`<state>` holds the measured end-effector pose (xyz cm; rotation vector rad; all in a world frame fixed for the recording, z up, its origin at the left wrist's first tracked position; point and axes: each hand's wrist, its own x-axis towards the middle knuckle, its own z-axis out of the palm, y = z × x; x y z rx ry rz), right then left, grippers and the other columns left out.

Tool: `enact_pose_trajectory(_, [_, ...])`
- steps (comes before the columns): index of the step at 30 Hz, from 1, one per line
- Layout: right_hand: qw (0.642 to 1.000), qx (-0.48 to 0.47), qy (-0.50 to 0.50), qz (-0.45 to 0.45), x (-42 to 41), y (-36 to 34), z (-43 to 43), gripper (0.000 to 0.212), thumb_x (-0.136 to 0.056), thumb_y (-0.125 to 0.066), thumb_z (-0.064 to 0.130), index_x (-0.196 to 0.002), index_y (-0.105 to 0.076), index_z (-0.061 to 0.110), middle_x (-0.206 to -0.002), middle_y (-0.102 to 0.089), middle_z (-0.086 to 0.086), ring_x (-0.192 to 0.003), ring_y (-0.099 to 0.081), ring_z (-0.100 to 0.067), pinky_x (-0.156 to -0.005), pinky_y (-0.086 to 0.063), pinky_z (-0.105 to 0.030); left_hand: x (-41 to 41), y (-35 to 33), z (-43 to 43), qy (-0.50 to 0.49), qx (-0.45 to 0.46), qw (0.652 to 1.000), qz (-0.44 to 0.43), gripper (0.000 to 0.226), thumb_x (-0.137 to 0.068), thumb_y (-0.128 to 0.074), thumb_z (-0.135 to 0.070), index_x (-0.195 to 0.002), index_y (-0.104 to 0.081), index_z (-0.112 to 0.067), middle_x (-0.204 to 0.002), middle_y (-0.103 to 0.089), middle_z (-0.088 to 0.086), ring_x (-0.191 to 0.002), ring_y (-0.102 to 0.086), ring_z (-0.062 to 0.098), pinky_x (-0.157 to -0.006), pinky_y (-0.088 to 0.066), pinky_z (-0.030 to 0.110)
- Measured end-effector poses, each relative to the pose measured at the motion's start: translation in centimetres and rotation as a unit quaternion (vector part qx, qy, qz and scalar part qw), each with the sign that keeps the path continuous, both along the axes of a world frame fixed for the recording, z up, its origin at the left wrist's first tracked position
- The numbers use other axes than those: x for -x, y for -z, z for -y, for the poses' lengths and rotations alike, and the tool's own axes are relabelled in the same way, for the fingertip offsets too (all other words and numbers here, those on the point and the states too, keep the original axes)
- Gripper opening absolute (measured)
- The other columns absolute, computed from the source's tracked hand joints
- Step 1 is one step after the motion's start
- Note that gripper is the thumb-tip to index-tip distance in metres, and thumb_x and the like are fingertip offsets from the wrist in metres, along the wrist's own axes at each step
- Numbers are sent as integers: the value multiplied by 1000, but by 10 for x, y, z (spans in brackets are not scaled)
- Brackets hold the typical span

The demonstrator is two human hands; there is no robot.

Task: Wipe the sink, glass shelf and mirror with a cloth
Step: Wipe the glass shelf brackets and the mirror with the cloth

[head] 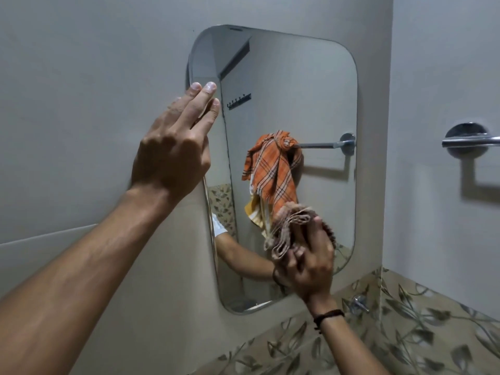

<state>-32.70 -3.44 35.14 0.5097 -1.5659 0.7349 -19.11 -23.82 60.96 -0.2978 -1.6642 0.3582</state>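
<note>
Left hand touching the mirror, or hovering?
Touching. Head view: left hand lays straight fingers across the left edge of the mirror; one fingertip meets its reflection.

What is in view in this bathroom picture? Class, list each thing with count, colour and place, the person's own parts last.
mirror: one, clear with rounded corners, on the grey wall.
wiping cloth: one, pinkish brown, bunched against the mirror's lower part.
orange checked cloth: one, orange, seen reflected in the mirror.
towel rail: one, chrome, far right.
valve: one, chrome, on the leaf-patterned tiles below the mirror.
wristband: one, black, just below the right hand.
left hand: one, fingers straight, on the mirror's left edge.
right hand: one, gripping the wiping cloth.
</note>
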Motion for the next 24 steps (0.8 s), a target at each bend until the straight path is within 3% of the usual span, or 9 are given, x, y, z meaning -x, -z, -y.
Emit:
enact_pose_trajectory(2, [986, 135, -17, 94, 14, 2, -19, 61, -98, -34, 40, -157, -28, 26, -161, -35, -9, -146, -35, -30, -118, -28, -46, 1, 2, 0, -7, -1, 1000, 2, 49, -100, -37, -2, -145, -54, -8, -159, -43, 7, -148, -38, 25, -115, -38, 40])
enact_pose_trajectory(5, [935, 285, -49, 206, 25, 15, -35, 66, -94, -35, 43, -152, -38, 11, -155, -43, -16, -140, -43, -33, -116, -34, -47, 0, 3, 1, -14, -2, 1000, 4, 50, -99, -36, -3, -146, -53, -8, -160, -42, 6, -149, -37, 24, -115, -38, 40])
enact_pose_trajectory(9, [814, 465, -91, 337, 23, 36, -22, 76, -88, -31, 62, -146, -48, 15, -148, -51, -15, -131, -51, -37, -106, -43, -44, 0, 3, 0, -13, -3, 1000, 2, 51, -99, -36, -2, -146, -53, -9, -160, -42, 6, -149, -38, 24, -112, -41, 42])
enact_pose_trajectory(11, [785, 501, -88, 352, 9, 42, 1, 74, -89, -31, 61, -148, -44, 18, -149, -50, -14, -131, -51, -36, -106, -43, -45, 0, 4, 0, -15, 0, 1000, -2, 51, -99, -36, -2, -146, -53, -9, -159, -42, 6, -148, -38, 24, -112, -41, 41])
enact_pose_trajectory(16, [886, 382, -78, 251, -55, 33, 66, 70, -92, -39, 38, -153, -35, 2, -158, -36, -21, -144, -37, -35, -118, -28, -39, 1, 4, 0, -17, 1, 1000, -2, 50, -99, -37, -1, -146, -54, -8, -159, -43, 7, -148, -39, 25, -113, -41, 42])
enact_pose_trajectory(18, [919, 317, -81, 221, -77, 32, 91, 65, -94, -40, 34, -152, -36, 5, -158, -36, -20, -145, -35, -35, -118, -26, -41, 0, 3, 0, -17, 0, 1000, -1, 50, -99, -37, -1, -146, -54, -8, -159, -43, 8, -148, -39, 25, -113, -41, 43])
enact_pose_trajectory(21, [977, 132, -74, 149, -101, 46, 115, 57, -103, -31, 42, -153, -40, 16, -159, -36, -17, -150, -28, -35, -122, -22, -44, 0, 3, -1, -15, -3, 1000, 3, 50, -99, -37, -1, -146, -53, -8, -158, -43, 8, -148, -39, 25, -113, -40, 42])
enact_pose_trajectory(24, [996, -30, -50, 60, -99, 74, 112, 54, -100, -43, 44, -153, -39, 30, -160, -36, -11, -148, -32, -35, -119, -27, -45, 0, 4, 0, -11, -6, 1000, 1, 50, -99, -37, -1, -145, -54, -8, -158, -44, 8, -148, -39, 25, -114, -40, 40])
